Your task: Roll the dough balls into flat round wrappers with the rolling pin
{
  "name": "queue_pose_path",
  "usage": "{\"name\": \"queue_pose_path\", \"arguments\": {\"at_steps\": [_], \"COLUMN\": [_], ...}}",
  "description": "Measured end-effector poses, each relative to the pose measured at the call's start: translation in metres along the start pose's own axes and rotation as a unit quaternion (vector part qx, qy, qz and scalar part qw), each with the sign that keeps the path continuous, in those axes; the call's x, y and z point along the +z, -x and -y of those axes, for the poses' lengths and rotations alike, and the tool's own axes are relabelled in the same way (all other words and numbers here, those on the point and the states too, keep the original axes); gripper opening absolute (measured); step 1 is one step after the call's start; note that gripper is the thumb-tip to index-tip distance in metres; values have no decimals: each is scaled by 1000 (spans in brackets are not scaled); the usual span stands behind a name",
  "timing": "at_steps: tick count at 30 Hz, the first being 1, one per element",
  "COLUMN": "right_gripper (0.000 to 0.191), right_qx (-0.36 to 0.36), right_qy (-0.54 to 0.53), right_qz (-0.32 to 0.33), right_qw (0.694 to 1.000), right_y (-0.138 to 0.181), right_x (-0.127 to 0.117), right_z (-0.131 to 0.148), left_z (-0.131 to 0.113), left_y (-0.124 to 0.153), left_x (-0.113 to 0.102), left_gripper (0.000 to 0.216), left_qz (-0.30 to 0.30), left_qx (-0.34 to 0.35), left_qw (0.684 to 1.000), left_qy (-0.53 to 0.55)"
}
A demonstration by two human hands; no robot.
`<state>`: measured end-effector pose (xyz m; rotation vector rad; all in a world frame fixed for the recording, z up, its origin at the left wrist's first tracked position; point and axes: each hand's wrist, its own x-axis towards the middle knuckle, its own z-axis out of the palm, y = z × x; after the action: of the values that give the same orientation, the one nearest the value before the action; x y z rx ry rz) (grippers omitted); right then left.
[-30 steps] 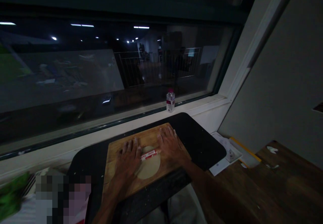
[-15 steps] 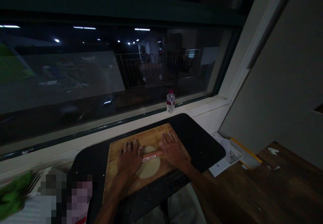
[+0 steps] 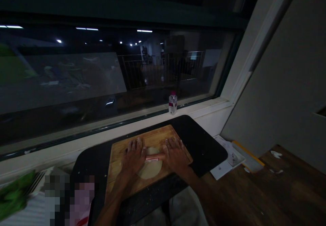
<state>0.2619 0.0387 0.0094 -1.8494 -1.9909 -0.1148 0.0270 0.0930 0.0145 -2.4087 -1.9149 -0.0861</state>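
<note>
A wooden rolling pin point(image 3: 152, 157) with a red-and-white label lies across a round, flat sheet of dough point(image 3: 150, 171). Both sit on a wooden board point(image 3: 155, 133). My left hand point(image 3: 132, 156) rests palm down over the pin's left end, fingers stretched forward and dusted with white powder. Over the right end, my right hand point(image 3: 175, 153) lies flat in the same way, its fingers extended. The pin's middle shows between my thumbs; its ends are hidden under my palms.
The board rests on a black table point(image 3: 203, 141) against a window sill. A clear bottle point(image 3: 173, 104) with a pink cap stands on the sill. Papers point(image 3: 224, 166) and a brown wooden surface point(image 3: 287, 192) lie to the right. A green cloth-like thing point(image 3: 16, 190) is at lower left.
The rolling pin has turned, so its label now shows as a narrower strip lower on the pin. My hands have shifted slightly with it; they stay on its ends.
</note>
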Motion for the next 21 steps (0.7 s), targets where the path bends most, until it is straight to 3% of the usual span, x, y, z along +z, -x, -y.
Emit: {"name": "queue_pose_path", "arguments": {"at_steps": [6, 10, 15, 21], "right_gripper": [52, 52, 54, 53], "right_qx": [-93, -107, -176, -131], "right_qy": [5, 12, 17, 12], "right_qz": [83, 104, 48, -23], "right_qw": [992, 989, 983, 991], "right_y": [-90, -105, -63, 28], "right_x": [4, 6, 4, 7], "right_z": [-10, -10, -25, -16], "left_z": [-2, -7, -9, -12], "left_y": [8, 11, 9, 8], "left_x": [-3, -11, -17, -18], "left_gripper": [63, 64, 64, 64], "left_qz": [16, 21, 26, 2], "left_qx": [17, -13, -20, -24], "left_qw": [1000, 1000, 999, 1000], "left_qy": [6, 19, 8, -3]}}
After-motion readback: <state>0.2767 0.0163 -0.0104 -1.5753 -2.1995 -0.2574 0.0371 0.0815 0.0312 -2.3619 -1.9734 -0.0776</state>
